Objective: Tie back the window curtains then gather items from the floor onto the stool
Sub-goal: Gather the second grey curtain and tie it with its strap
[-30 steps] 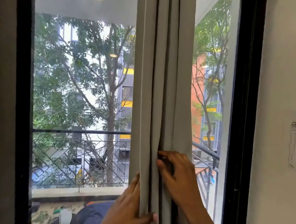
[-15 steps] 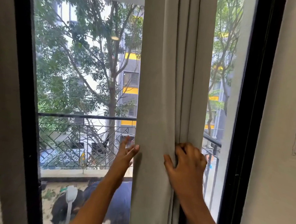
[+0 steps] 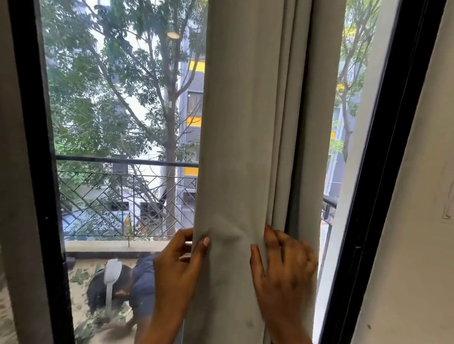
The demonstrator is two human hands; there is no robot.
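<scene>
Gathering step, curtain [image 3: 248, 146] bunched into one grey column between the two hands.

Left hand [image 3: 177, 270]: clamped on the curtain's near edge, thumb [image 3: 202, 246] on the front face, fingers wrapped behind the cloth.

Right hand [image 3: 281, 271]: fingertips tucked into a vertical fold on its own side, thumb pressed on the front; somewhat blurred, but it reads as gripping the fabric.

Cloth between the hands shows a shallow crease where they draw it inward. A further pleat hangs loose just beyond the right hand, toward the black window frame [image 3: 372, 207].

No tie-back cord or hook visible. Stool and floor items out of view.

Judgement, doing the step well:
- Sweep the right hand outward first to catch that stray pleat, then close both hands toward each other so the bundle is even.
- Hold both hands level, so the folds stack rather than twist.
- Pass the whole bundle to one hand before reaching for a tie; letting go early would let the pleats spring apart.
- Tie snug, not crushing.
</scene>
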